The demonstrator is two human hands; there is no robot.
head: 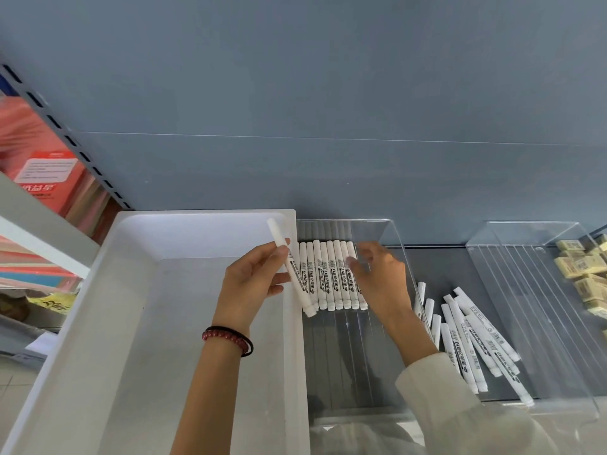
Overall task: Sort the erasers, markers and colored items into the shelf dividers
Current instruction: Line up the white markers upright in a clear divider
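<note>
– Presently, we find one white marker [289, 267] pinched in the left hand [253, 277], tilted, with its lower end at the left edge of the row of markers [331, 277]. Do we agree on the step?

– We do. We judge this to be the marker-sorting step, with the held piece about to join the row. The right hand [381, 274] grasps nothing. Its fingers are relaxed and rest against the right end of the row, apparently steadying it.

– What does the next move call for?

– In our judgement, the marker should be laid parallel to its neighbours and pressed in at the left end, while the right hand keeps the row from rolling.

– Containers, then.

– The row lies in the middle clear divider [391, 224], caps toward the back. To its left stands a white bin [131, 290], in which we see nothing. To the right lie loose markers [476, 343] in a heap, not yet sorted. We cannot tell whether they sit on the bare shelf or inside a divider, since the clear walls overlap. Farther right, a second clear divider [525, 257] holds erasers [578, 270] at its far side.

– And outward?

– Coloured paper packs [42, 152] occupy the shelving at far left.
</note>
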